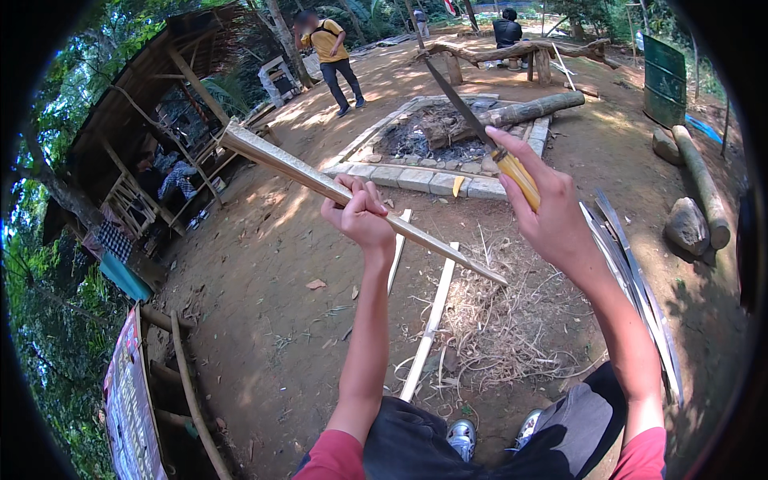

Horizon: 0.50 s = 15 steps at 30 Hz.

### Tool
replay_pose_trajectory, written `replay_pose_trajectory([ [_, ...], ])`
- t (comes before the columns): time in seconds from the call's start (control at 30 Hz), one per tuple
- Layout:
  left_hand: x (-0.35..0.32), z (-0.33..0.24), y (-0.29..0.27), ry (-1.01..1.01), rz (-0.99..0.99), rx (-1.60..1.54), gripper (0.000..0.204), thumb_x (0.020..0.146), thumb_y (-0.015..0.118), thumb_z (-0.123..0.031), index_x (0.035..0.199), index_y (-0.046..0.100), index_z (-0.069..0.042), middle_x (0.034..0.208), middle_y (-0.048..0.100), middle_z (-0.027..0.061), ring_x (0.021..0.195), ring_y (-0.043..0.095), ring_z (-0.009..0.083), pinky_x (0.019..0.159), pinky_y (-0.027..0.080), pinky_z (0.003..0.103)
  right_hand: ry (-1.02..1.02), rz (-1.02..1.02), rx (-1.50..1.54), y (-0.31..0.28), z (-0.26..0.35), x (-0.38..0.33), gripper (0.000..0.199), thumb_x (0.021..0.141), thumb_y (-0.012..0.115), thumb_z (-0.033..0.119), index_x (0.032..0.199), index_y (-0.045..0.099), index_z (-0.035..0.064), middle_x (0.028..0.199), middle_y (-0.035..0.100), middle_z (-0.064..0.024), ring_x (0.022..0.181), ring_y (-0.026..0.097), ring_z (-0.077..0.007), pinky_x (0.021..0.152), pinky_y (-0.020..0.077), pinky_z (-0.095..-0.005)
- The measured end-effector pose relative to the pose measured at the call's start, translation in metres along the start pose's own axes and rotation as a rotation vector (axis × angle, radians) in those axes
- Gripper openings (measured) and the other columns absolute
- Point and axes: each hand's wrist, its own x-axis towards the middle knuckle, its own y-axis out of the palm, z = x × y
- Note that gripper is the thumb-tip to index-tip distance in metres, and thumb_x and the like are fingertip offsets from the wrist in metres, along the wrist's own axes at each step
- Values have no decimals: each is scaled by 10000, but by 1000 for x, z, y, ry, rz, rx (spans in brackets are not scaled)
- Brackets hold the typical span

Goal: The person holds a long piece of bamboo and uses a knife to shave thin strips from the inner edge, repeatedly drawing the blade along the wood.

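My left hand [364, 212] is closed around a long pale bamboo strip [292, 170], which slants from the upper left down to the right over the shavings. In my right hand [548, 204] is a knife [464, 104] with a dark blade and a yellowish handle, its tip pointing up and to the left. The blade is apart from the strip. Below the hands, a pile of curled shavings [520, 328] covers the ground before my shoes. Beside it lie another pale strip [432, 332] and a shorter one [398, 252], partly hidden by my left hand.
A stone-edged fire pit [436, 182] holds ash and a log [528, 114]. Long strips [632, 280] lie at my right, with a rock [686, 226] and another log [704, 180] beyond. A person in yellow [326, 52] stands far left; another sits by a rough wooden bench [496, 53].
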Motion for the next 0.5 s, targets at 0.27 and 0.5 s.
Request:
replay_pose_trajectory([
  [0.27,-4,1,7,13,14,-4,173,583,379,56,667,292,-68,574,273,22,416,266,123,397,251,259,517,359,-52,-1,-112,-100,451,895,593,110,1336,507,64,1268,582,-210,1187,562,-356,1049,406,-418],
  [0.5,-16,-4,24,9,69,21,171,586,370,55,660,289,-75,559,261,20,420,273,123,404,250,254,718,402,35,-31,-105,-123,483,913,579,92,1389,497,84,1128,646,-210,1079,637,-271,926,476,-362],
])
